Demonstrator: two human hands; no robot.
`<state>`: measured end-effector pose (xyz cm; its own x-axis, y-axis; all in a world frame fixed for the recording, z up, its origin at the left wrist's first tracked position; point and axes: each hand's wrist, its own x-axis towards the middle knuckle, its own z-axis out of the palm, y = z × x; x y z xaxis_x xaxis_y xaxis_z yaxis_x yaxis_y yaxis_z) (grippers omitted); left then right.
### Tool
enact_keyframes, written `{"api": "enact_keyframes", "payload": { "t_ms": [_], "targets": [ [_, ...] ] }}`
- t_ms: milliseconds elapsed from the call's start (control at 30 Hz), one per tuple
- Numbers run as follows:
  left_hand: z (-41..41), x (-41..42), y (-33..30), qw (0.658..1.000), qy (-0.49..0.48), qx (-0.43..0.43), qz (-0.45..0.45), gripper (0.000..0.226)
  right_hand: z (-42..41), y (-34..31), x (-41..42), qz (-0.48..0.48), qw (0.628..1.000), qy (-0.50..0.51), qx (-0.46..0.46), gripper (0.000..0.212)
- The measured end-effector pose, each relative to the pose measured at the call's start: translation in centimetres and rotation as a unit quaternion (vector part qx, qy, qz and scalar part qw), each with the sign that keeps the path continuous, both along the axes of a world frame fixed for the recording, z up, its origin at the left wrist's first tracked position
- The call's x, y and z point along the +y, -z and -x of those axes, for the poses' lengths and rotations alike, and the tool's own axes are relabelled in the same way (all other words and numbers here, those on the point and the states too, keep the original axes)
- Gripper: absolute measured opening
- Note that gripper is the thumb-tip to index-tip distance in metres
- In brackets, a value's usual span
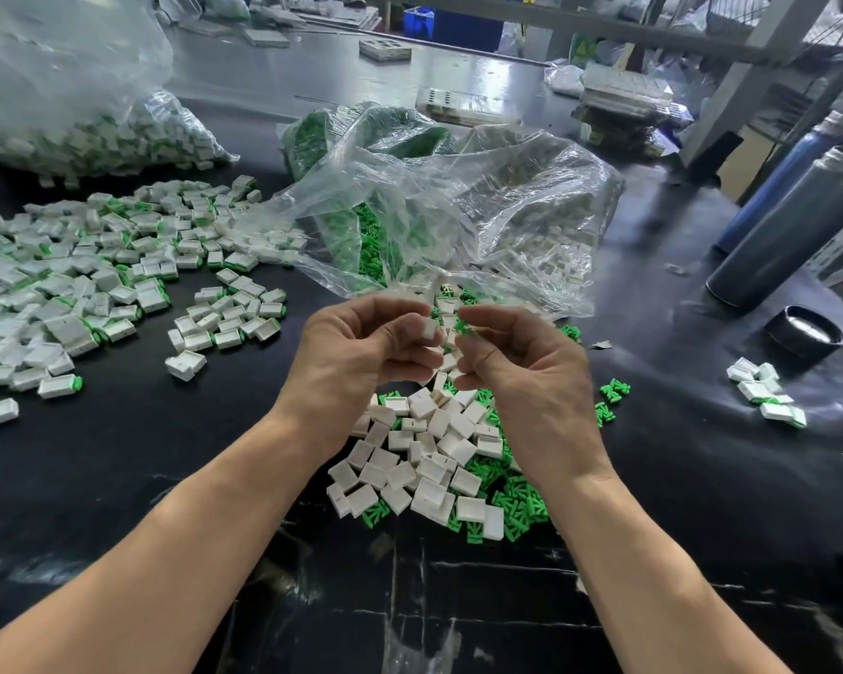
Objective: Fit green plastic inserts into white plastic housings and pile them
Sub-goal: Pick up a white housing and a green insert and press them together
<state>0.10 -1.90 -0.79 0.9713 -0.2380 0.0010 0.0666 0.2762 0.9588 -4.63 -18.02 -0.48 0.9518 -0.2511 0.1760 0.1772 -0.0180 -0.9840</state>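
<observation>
Centrally, white housing (430, 328) pinched in left hand (361, 347), raised over the black table (166, 479); green insert (462, 327) pinched in right hand (521, 362), just beside. Fingers curled, palms facing inward. No readable writing. Loose parts heap (434, 459) below.

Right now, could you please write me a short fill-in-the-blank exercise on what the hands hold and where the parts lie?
1. The left hand pinches a ____ housing.
2. The right hand pinches a ____ insert.
3. The finished pile lies to the person's ____.
4. The clear bag lies ____ the hands.

Missing words: white; green; left; beyond
</observation>
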Motion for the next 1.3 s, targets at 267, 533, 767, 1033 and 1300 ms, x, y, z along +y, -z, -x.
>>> {"api": "enact_keyframes", "payload": {
  "t_ms": [267,533,767,1033,1300],
  "targets": [
    [0.1,-0.2,0.0,1.0,0.0,-0.005,-0.001,0.027,0.1,0.2,0.4,0.03,0.999,-0.005,-0.02,0.018],
    [0.5,-0.4,-0.6,1.0,0.006,-0.015,-0.021,0.026,0.2,0.1,0.4,0.045,0.998,0.004,-0.051,0.019],
    [0.8,-0.4,-0.6,0.999,0.002,-0.029,-0.022,0.017,0.2,0.1,0.6,0.033,0.998,0.003,-0.046,0.017],
    [0.9,-0.4,-0.7,0.998,0.015,-0.053,-0.041,0.019,0.2,0.1,0.2,0.037,0.999,0.001,-0.04,0.015],
    [0.8,-0.3,-0.8,0.995,0.022,-0.059,-0.072,0.015,0.0,0.0,0.2,0.003,1.0,0.004,-0.008,0.015]
  ]
}}
